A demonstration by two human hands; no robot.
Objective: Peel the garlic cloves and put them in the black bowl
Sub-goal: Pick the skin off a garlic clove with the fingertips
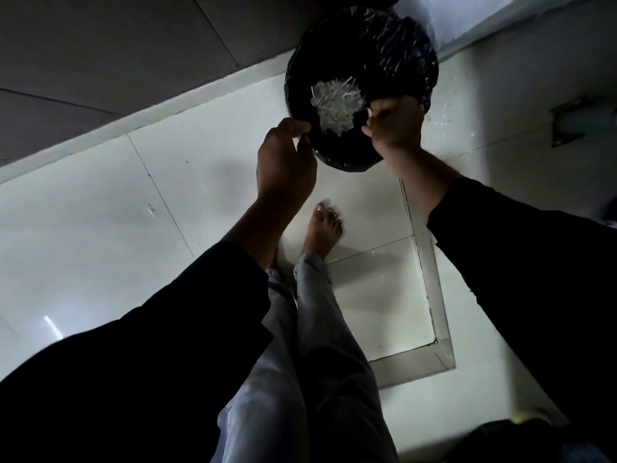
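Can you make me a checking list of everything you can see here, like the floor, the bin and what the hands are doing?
Surface: pale tiled floor, glossy, with a framed square panel set into it.
Job's things: no garlic cloves or black bowl that I can tell.
Clutter: round bin lined with a black bag; a pile of pale scraps lies inside.
Grippers: left hand at the bin's near rim, fingers pinched; right hand over the rim, fingers curled. Whether either holds anything is unclear.
Cables: nothing seen.
Surroundings: dim light; grey wall tiles behind; bare foot on the floor, pale trousers, dark sleeves.
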